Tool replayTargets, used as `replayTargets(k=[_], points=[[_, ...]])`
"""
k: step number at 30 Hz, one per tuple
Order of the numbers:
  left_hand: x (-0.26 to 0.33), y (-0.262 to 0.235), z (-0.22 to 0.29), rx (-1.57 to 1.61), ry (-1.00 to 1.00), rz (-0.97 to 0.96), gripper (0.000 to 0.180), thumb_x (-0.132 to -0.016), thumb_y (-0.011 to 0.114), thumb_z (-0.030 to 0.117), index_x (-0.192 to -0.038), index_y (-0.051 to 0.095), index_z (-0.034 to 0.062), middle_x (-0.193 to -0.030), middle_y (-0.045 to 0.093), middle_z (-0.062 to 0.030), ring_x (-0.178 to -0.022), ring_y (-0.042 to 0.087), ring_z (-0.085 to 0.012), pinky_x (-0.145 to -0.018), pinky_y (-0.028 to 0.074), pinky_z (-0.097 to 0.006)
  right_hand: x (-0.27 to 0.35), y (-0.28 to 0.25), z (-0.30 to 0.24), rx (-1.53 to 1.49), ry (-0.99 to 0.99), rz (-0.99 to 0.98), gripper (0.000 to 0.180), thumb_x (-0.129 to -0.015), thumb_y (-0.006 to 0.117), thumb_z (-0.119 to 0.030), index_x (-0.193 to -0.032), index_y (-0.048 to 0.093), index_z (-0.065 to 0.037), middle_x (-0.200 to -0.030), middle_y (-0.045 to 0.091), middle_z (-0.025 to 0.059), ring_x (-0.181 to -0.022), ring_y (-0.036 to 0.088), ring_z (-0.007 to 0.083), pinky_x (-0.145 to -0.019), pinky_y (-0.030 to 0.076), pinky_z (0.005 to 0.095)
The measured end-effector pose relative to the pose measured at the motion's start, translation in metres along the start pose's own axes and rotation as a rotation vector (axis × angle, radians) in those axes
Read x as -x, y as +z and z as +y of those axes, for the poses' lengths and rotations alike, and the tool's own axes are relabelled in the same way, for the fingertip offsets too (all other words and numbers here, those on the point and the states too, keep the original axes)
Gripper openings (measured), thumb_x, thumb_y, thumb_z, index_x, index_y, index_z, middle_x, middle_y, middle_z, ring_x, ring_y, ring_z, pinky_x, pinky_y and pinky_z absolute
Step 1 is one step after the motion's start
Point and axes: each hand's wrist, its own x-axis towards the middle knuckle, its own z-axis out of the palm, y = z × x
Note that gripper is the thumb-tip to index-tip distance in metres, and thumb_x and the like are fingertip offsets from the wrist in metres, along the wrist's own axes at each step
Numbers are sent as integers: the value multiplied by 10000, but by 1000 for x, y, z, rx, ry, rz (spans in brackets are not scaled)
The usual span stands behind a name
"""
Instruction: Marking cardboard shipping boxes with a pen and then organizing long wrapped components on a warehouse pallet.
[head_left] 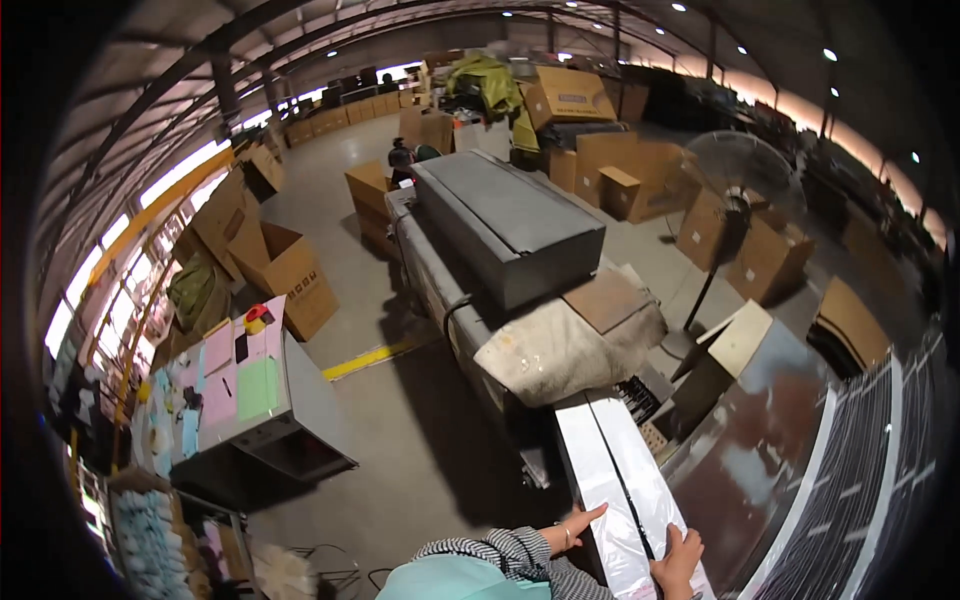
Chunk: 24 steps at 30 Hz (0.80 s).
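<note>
Two long glossy white strips [610,470], perhaps film-wrapped, lie side by side with a dark gap between them. They run from beneath the machine's cloth cover [550,350] toward me. My left hand [574,528] is at the left strip's outer edge, its thumb stretched over the white surface; its other fingers are partly hidden. On the right strip, near its outer edge, rests my right hand [680,562] with the fingers extended and the thumb apart. Both hands look open, pressing on the strips rather than gripping them.
A long machine with a grey metal hood [510,215] stretches ahead. Left stands a table [310,400] with coloured papers, a phone and a tape dispenser. Right are a pedestal fan [735,200], a worn metal surface [760,440] and stacked dark strips [850,480]. Cardboard boxes [285,275] stand around.
</note>
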Motion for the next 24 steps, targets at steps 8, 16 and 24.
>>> replayTargets(k=[8,16,24], points=[[-55,-6,44,145,7,-52,1368,-686,832,638,-1591,-64,139,-1655,159,-163,-1517,140,-386,-1123,144,-719,-66,5,-5,29,-48,-11,784,-583,778,-190,-1331,545,-163,-1167,498,238,-1093,489,437,-917,393,534],[-57,-56,89,358,-106,-97,675,-925,658,458,-1488,344,256,-1384,533,-119,-1139,617,-312,-678,603,-459,-126,28,-21,-23,-71,-198,631,-717,788,-292,-1314,604,-196,-1197,526,215,-1117,489,391,-925,370,494],[-184,-37,138,71,67,39,815,-931,589,596,-1557,165,292,-1621,189,-160,-1424,329,-417,-1077,256,-712,-162,-105,-44,-33,-45,492,540,-802,756,-235,-1269,598,-16,-1380,538,169,-1301,494,346,-1111,357,508]])
